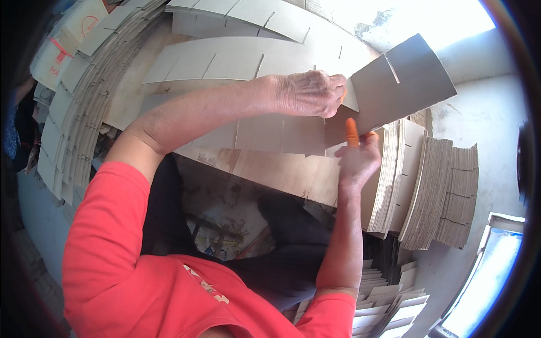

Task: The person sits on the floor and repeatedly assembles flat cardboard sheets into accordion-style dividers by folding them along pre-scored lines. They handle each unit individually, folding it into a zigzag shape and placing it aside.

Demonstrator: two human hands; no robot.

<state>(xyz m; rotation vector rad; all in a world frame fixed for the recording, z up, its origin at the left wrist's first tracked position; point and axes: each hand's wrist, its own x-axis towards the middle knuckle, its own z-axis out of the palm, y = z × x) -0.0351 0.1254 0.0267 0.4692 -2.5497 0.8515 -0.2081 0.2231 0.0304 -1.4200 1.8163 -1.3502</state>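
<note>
A: Item one: your right hand [360, 160]?
B: Grip narrow, holding one slotted grey board [417, 87] by its near edge; orange finger cover [352, 132] on the thumb.
A: Item two: your left hand [310, 93]?
B: Fingers curled at the board's left edge; whether they pinch it, you and I cannot tell from here.
A: Location of the board?
B: Raised and tilted, above the right end of your counter [282, 174].
A: Surrounding stock?
B: Slotted strips [225, 58], lying flat across the counter; tall brown stacks [442, 191], right; long row of slotted sheets [84, 129], left; pale loose pieces [389, 310], near right.
</note>
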